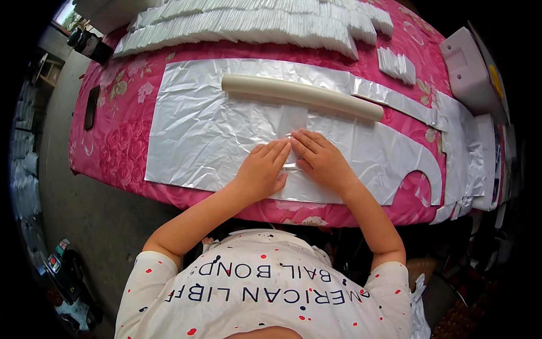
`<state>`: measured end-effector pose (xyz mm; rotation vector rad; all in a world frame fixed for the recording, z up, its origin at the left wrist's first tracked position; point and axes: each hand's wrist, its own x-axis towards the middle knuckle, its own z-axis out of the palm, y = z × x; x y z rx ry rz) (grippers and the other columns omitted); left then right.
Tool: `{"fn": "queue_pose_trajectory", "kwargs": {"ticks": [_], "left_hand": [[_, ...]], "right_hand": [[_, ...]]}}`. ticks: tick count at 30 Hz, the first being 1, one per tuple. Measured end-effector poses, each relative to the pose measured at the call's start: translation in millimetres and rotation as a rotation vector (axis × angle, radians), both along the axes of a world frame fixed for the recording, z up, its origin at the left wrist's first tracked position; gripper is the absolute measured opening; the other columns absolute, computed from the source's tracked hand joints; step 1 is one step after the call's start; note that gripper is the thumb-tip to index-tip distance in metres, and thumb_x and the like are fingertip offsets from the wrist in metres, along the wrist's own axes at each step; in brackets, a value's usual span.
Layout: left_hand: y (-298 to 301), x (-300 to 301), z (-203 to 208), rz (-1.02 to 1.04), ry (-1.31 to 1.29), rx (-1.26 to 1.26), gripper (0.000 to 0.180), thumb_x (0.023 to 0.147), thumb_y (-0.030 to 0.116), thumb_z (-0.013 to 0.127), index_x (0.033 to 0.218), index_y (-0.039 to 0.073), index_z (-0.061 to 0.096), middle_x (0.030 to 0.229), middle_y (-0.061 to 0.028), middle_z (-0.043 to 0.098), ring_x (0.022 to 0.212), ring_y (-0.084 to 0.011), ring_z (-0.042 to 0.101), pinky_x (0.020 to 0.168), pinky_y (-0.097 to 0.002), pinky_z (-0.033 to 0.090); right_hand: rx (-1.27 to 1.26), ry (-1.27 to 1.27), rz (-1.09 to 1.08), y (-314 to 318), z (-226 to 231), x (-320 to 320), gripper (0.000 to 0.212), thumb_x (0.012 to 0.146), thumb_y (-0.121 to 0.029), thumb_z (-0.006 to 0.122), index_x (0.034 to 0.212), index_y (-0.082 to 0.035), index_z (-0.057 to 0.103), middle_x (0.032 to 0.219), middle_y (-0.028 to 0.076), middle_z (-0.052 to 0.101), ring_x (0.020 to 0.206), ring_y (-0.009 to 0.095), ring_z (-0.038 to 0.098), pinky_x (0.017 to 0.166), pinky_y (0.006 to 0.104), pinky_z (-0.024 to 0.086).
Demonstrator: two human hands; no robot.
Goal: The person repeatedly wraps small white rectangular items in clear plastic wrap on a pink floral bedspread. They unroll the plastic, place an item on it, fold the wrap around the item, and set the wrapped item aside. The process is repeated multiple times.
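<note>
A thin, shiny white plastic sheet (192,130) lies spread over the table, wrinkled, with a curved cut-out at its right end like a disposable apron. My left hand (261,171) rests flat on its middle, fingers stretched and pointing away from me. Beside it my right hand (320,158) also lies flat, and the fingertips of both hands meet. Neither hand grips anything. Just beyond the fingertips is a small smooth whitish patch (292,117) on the sheet. A long beige tube (299,95) lies across the sheet's far part, apart from my hands.
Long rows of folded white plastic packets (243,31) line the table's far side, with a smaller stack (397,65) at right. More white sheets (464,148) hang over the right edge. A dark phone (91,107) lies left on the pink floral tablecloth (127,150); a black bottle (90,46) stands behind.
</note>
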<state>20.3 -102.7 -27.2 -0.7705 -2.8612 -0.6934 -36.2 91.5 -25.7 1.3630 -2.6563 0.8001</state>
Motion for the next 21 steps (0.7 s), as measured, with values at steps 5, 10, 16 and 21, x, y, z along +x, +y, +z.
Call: {"fn": "queue_pose_trajectory", "kwargs": {"ticks": [5, 10, 16, 21], "left_hand": [[-4, -15, -10, -0.057, 0.163, -0.093, 0.052, 0.068, 0.011, 0.065, 0.117, -0.002, 0.052, 0.116, -0.0126, 0.057, 0.105, -0.0260, 0.055, 0.087, -0.0365, 0.043], [-17, -4, -9, -0.198, 0.143, 0.083, 0.050, 0.064, 0.009, 0.065, 0.113, 0.001, 0.056, 0.111, -0.0112, 0.060, 0.098, -0.0255, 0.059, 0.082, -0.0359, 0.046], [-24, 16, -5, -0.202, 0.068, 0.172, 0.056, 0.062, 0.005, 0.065, 0.117, 0.003, 0.054, 0.111, -0.0125, 0.060, 0.098, -0.0260, 0.059, 0.083, -0.0368, 0.046], [-20, 13, 7, 0.016, -0.193, 0.340, 0.059, 0.072, 0.005, 0.064, 0.128, 0.001, 0.044, 0.096, -0.0123, 0.065, 0.087, -0.0245, 0.063, 0.077, -0.0330, 0.047]], "right_hand": [[-0.054, -0.062, 0.010, 2, 5, -13, 0.044, 0.070, 0.007, 0.051, 0.113, -0.001, 0.057, 0.123, 0.011, 0.054, 0.115, 0.029, 0.049, 0.098, 0.0371, 0.040], [-0.122, -0.007, 0.023, 2, -5, -2, 0.035, 0.065, 0.005, 0.059, 0.099, -0.003, 0.063, 0.106, 0.008, 0.062, 0.098, 0.026, 0.058, 0.084, 0.0347, 0.048], [-0.179, 0.045, 0.020, 0, -4, 28, 0.027, 0.067, -0.002, 0.065, 0.093, -0.008, 0.065, 0.095, 0.004, 0.065, 0.087, 0.022, 0.059, 0.076, 0.0323, 0.050], [-0.233, -0.347, -0.219, -2, 5, 21, 0.016, 0.074, -0.006, 0.063, 0.089, -0.005, 0.067, 0.079, 0.006, 0.065, 0.070, 0.019, 0.060, 0.064, 0.0290, 0.048]]}}
